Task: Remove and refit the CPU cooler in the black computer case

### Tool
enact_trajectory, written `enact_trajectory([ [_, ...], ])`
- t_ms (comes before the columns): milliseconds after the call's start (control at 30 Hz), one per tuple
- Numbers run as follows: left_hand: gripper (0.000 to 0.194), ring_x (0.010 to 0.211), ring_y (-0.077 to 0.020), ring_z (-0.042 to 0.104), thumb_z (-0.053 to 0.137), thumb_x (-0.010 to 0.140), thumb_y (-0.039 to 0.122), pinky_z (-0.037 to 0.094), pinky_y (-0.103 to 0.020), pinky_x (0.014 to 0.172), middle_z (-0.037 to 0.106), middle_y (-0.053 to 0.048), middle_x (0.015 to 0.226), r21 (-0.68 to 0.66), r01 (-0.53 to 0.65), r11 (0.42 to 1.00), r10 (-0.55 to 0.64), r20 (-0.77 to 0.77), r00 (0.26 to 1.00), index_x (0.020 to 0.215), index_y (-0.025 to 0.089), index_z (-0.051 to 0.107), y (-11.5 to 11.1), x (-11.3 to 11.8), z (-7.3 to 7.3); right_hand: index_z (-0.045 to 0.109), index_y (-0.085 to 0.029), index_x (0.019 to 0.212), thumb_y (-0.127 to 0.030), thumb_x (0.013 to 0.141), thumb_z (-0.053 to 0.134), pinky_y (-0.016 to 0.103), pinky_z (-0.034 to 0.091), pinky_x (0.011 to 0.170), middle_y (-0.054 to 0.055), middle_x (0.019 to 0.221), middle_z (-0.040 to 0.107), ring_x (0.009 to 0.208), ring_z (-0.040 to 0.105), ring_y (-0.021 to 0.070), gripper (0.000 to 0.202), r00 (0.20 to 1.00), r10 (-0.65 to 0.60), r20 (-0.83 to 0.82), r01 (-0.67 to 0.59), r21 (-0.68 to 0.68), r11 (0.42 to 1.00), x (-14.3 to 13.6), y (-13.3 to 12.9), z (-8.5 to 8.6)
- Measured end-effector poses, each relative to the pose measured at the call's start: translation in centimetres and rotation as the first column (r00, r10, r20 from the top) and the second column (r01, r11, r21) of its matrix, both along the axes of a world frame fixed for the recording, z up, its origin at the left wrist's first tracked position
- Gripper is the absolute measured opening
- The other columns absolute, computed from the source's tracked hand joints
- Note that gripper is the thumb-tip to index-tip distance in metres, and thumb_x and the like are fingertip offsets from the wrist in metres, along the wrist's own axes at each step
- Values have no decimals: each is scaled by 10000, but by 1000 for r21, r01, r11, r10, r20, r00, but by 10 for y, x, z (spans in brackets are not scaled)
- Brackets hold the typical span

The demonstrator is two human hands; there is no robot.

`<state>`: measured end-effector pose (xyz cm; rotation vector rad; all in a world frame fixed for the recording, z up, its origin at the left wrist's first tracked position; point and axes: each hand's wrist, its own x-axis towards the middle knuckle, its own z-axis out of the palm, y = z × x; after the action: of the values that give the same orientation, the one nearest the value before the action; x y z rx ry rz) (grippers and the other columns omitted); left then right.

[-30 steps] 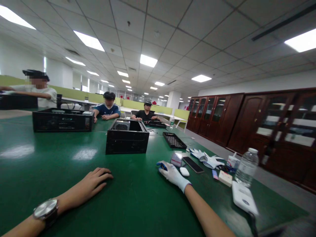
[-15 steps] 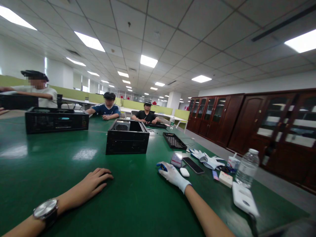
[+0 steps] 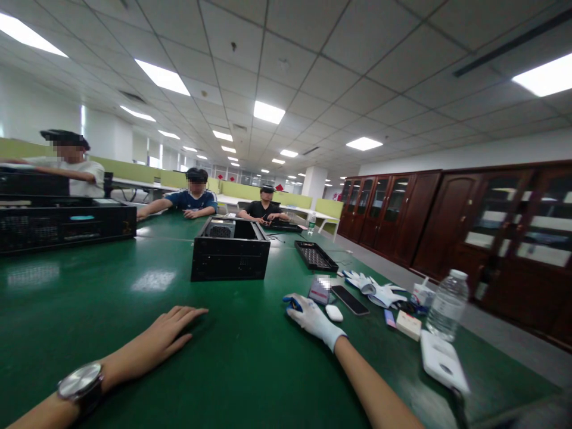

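My left hand (image 3: 165, 333) is bare, with a watch (image 3: 81, 381) on its wrist. It rests on the green table (image 3: 214, 375), fingers stretched out, holding nothing. My right hand (image 3: 310, 316) wears a white glove with blue fingertips. Its fingers are curled round something small and dark that I cannot make out. Just beyond it stands a small sign (image 3: 320, 291), with a white rounded case (image 3: 333, 313) and a phone (image 3: 351, 299) beside it. A black computer case (image 3: 230, 259) stands ahead, between and beyond my hands, its open top showing a power supply (image 3: 220, 228).
Another computer case (image 3: 67, 226) lies at left; a co-worker in blue (image 3: 194, 199) reaches toward it. Two more people sit (image 3: 266, 205) and stand (image 3: 74, 167) beyond. A black tray (image 3: 316, 256), loose gloves (image 3: 375, 287), a water bottle (image 3: 448, 307) and a white device (image 3: 444, 360) are at right.
The left-hand computer case has slid to the left, with the co-worker in blue reaching after it. My left hand's fingers have straightened slightly; my right hand is almost unmoved.
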<state>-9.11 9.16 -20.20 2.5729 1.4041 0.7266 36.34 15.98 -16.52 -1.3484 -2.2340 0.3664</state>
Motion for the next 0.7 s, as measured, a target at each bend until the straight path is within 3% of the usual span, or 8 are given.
enact_trajectory([
  [167,382,1368,-281,565,478,1085,390,472,-470,1177,603,-30,1480,23,51,998,-50,-30,998,1441,418,612,0,0,1,651,-204,1367,-405,937,580,418,451,1101,130,1342,685,1221,640,301,480,1000,6,-2,-6,-4,1000,0,1,-1],
  [333,540,1322,-274,609,491,1085,415,499,-469,1151,582,-50,1515,-4,-1,1000,1,5,1000,1613,429,382,-2,0,2,653,-210,1364,-400,939,590,413,449,1108,126,1347,683,1228,638,297,470,1000,8,1,-8,-1,1000,1,2,-2],
  [500,406,1357,-281,577,473,1084,395,485,-468,1167,598,-22,1490,39,42,998,-40,-47,998,1471,445,582,-1,0,1,643,-216,1370,-388,948,591,410,426,1138,123,1376,665,1267,614,292,459,999,15,44,-15,2,1000,1,2,-1],
  [633,502,1312,-287,607,454,1092,406,500,-490,1145,591,-52,1493,24,27,999,-26,-25,999,1592,441,423,1,0,0,644,-224,1370,-394,953,595,404,433,1129,115,1374,664,1271,611,291,453,999,15,42,-15,-10,1000,-1,-2,3],
  [700,480,1324,-290,595,450,1095,403,495,-490,1148,589,-47,1493,25,37,999,-36,-31,999,1573,446,454,1,0,-1,646,-220,1367,-386,951,598,398,446,1111,114,1342,678,1247,624,289,451,999,12,30,-11,-18,1000,-2,-5,6],
])
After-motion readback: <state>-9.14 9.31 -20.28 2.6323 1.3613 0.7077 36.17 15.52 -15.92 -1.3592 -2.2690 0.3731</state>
